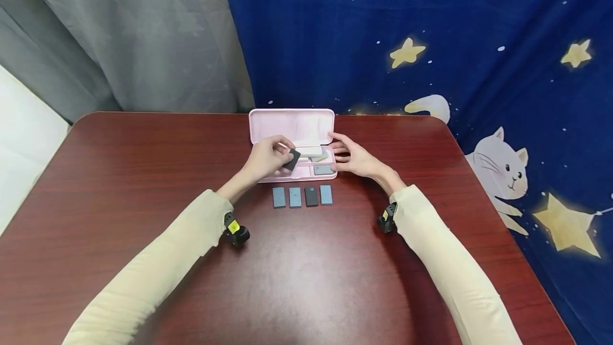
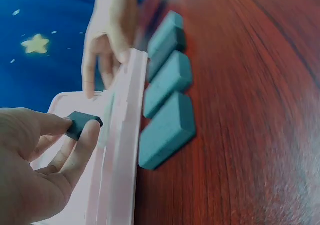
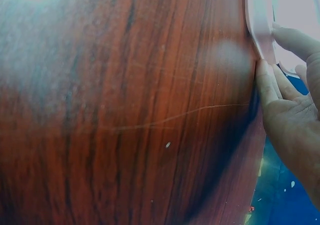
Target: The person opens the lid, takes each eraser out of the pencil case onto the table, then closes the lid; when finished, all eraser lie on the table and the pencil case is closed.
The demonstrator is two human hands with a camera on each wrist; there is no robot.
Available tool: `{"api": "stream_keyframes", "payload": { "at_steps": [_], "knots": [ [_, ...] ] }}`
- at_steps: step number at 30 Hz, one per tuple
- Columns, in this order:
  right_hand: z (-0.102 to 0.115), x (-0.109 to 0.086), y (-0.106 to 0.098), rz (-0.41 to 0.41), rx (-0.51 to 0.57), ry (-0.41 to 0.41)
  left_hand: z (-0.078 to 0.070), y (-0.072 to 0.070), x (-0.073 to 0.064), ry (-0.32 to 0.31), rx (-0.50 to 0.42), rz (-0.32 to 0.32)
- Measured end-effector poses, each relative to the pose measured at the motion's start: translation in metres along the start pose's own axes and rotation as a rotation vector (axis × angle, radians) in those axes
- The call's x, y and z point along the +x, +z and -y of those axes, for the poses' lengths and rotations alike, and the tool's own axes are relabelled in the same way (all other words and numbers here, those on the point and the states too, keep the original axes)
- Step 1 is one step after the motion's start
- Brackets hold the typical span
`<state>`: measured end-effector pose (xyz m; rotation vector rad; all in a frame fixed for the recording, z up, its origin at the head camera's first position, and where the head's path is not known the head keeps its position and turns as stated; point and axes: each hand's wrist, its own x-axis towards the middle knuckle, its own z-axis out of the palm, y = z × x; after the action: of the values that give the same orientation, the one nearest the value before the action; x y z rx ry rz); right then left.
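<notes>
An open pink pencil case [image 1: 292, 179] stands near the table's far edge, its lid tilted up at the back. My left hand [image 1: 269, 157] pinches a small dark eraser-like block [image 2: 80, 125] between thumb and fingertips, over the left part of the case. At the case's right end, my right hand [image 1: 356, 159] touches the edge with spread, fairly straight fingers [image 3: 272, 87]. A grey block [image 1: 323, 170] lies in the front compartment, and white and pale items [image 1: 308, 152] lie behind it. The left hand hides the case's left portion.
In front of the case is a row of several blocks: blue-grey ones [image 1: 279, 197] and a dark one [image 1: 311, 196]. They stand on a glossy reddish-brown table [image 1: 306, 270]. Behind it hang a grey curtain [image 1: 158, 36] and a blue star-patterned one [image 1: 335, 31].
</notes>
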<state>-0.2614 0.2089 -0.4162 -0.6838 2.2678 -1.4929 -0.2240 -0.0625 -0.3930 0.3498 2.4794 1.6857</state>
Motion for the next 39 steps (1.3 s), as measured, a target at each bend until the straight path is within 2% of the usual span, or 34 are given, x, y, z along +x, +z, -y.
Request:
{"api": "stream_keyframes", "payload": {
  "at_steps": [8, 17, 19, 25, 32, 39],
  "knots": [
    [0.002, -0.001, 0.001, 0.004, -0.013, 0.014, -0.002, -0.012, -0.015, -0.140, -0.216, -0.017],
    [0.002, -0.001, 0.001, -0.001, -0.031, 0.006, 0.004, -0.020, -0.033, -0.218, -0.379, -0.020],
    [0.002, -0.001, 0.002, -0.001, -0.031, 0.007, 0.006, -0.020, -0.038, -0.219, -0.391, -0.018],
    [0.002, -0.001, 0.001, 0.005, -0.038, 0.018, 0.011, -0.025, -0.056, -0.255, -0.343, -0.020],
    [0.004, -0.002, 0.001, -0.001, -0.036, 0.008, 0.021, -0.031, -0.074, -0.345, -0.411, -0.020],
    [0.002, -0.002, 0.003, -0.001, -0.032, 0.017, 0.029, -0.029, -0.088, -0.358, -0.427, -0.009]
  ]
}}
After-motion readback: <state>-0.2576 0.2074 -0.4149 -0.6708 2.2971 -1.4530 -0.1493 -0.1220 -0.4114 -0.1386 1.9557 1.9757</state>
